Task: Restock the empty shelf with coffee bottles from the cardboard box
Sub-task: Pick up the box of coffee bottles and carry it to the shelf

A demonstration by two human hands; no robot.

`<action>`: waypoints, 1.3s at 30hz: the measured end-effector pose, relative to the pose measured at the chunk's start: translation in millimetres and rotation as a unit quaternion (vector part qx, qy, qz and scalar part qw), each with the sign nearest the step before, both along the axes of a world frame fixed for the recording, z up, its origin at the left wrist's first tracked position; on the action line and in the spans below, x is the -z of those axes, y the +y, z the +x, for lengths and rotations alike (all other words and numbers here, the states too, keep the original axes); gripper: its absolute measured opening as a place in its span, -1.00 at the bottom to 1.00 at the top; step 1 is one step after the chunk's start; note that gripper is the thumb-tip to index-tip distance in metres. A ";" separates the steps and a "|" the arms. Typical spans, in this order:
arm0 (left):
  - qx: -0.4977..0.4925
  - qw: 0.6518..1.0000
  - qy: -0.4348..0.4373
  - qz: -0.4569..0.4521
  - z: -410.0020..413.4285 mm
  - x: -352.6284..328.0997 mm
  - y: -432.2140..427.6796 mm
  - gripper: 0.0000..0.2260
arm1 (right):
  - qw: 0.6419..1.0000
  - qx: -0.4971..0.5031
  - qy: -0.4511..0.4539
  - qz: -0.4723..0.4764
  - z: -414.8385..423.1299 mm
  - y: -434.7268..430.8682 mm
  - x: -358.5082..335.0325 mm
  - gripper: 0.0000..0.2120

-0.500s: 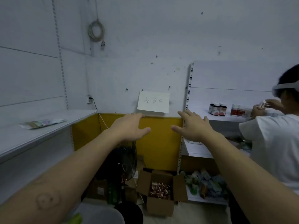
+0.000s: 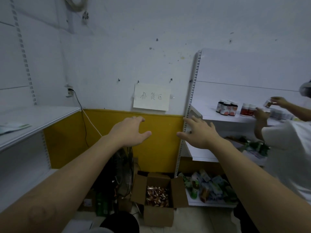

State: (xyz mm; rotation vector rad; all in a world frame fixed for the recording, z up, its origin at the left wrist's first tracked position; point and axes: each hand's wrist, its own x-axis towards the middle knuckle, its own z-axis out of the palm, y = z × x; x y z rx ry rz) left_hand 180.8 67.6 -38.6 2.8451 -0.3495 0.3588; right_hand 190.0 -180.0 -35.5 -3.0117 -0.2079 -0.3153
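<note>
Hands: left hand (image 2: 130,132) and right hand (image 2: 200,133) are up, fingers spread, holding nothing.
Box (image 2: 159,197): full of bottles (image 2: 157,195).
Shelf (image 2: 33,118): no bottles yet.
Left: everything.

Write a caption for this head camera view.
Empty, the left hand and right hand reach forward; the open cardboard box of bottles sits on the floor.

One wide-angle camera sits on the person's head, facing the far wall (image 2: 151,47) and its paper sign (image 2: 151,97), tilted down enough to catch the cardboard box (image 2: 158,216) on the near floor (image 2: 207,219).
</note>
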 end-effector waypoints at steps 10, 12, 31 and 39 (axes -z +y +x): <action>0.030 0.999 0.026 -0.014 105.0 24.3 -44.4 -0.39 | 0.999 0.027 0.018 0.005 99.0 -41.8 26.5 -0.22; 0.027 0.999 0.029 -0.006 130.3 33.9 -60.3 -0.39 | 0.999 0.022 0.022 0.010 126.8 -57.0 36.4 -0.22; -0.050 0.979 0.199 -0.001 339.9 151.6 -140.5 -0.38 | 0.983 -0.015 0.169 0.074 342.1 -145.2 165.6 -0.22; -0.076 0.948 0.290 -0.106 465.2 270.8 -95.7 -0.36 | 0.961 0.030 0.264 0.080 467.3 -124.8 258.4 -0.19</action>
